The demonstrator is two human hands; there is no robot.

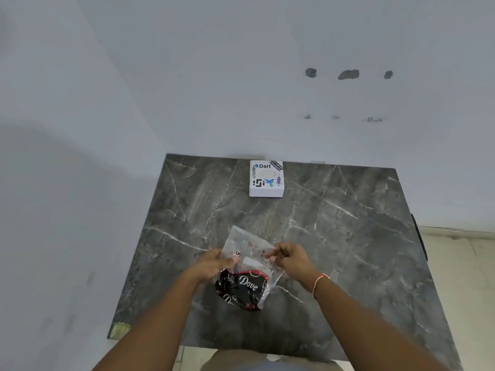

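Note:
A clear plastic bag [247, 246] is held over the dark marble table [334, 236], near its front middle. Inside its lower part sits a black and red Dove packet [242, 289]. My left hand [214, 263] grips the bag's left edge with curled fingers. My right hand [290, 257] pinches the bag's right edge near the top. An orange band circles my right wrist. The bag's upper part stands up, see-through and crinkled.
A white box [266, 178] with stickers, one reading Dart, stands at the table's back edge against the pale wall. The table's left side is close to a wall. Light floor [460, 263] shows to the right of the table.

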